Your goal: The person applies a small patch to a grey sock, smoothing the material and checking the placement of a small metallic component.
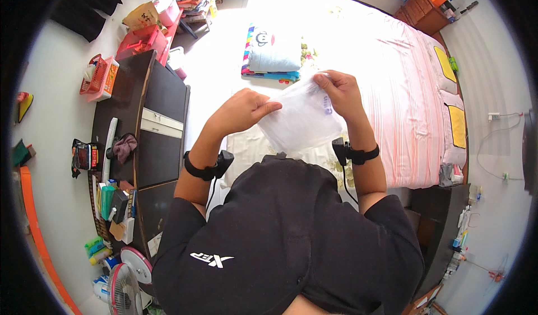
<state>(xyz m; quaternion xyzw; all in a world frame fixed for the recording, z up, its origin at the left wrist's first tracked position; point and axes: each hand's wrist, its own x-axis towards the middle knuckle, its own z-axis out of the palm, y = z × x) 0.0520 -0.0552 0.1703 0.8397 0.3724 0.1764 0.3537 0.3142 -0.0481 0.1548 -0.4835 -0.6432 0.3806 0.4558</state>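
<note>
A translucent white plastic bag (pixel 300 119) with some printing near its right edge is stretched between my two hands over the near part of the bed. My left hand (pixel 246 109) pinches its upper left edge between thumb and fingers. Higher up, my right hand (pixel 338 90) grips the upper right corner. Just beyond the bag, a folded light-blue cloth with a cartoon face (pixel 275 54) lies on a folded multicoloured cloth (pixel 269 75) on the bed. Black straps with small devices are around both wrists.
The bed (pixel 332 21) spreads ahead, with a pink striped sheet (pixel 399 105) and pillows (pixel 456 126) at right. A dark cabinet (pixel 162 105) bearing baskets and boxes stands left, a fan (pixel 124 292) at lower left. A dark desk (pixel 441 214) is at lower right.
</note>
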